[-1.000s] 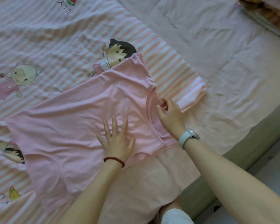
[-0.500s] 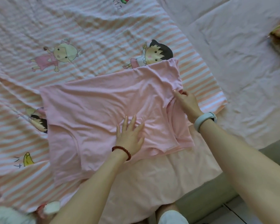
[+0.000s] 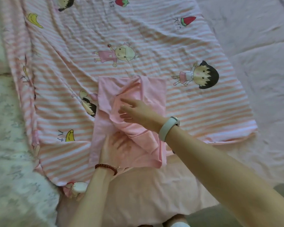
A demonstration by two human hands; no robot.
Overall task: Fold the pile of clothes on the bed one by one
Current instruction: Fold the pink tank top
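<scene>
At the far left lies a pale fuzzy blanket (image 3: pixel 10 145), and beside it the striped cartoon sheet (image 3: pixel 121 30) spreads across the bed (image 3: pixel 261 71). The pink shirt (image 3: pixel 105 89) lies on that sheet near the bed's near edge, partly folded into a narrow strip whose long axis runs from near to far. The left hand (image 3: pixel 115 145) lies flat with fingers spread on the shirt's near part, probably to pin the lower layers in place. The right hand (image 3: pixel 138 110), reaching in from the right, has its fingers loosely extended over a flap brought across the middle; whether it pinches the cloth I cannot tell.
</scene>
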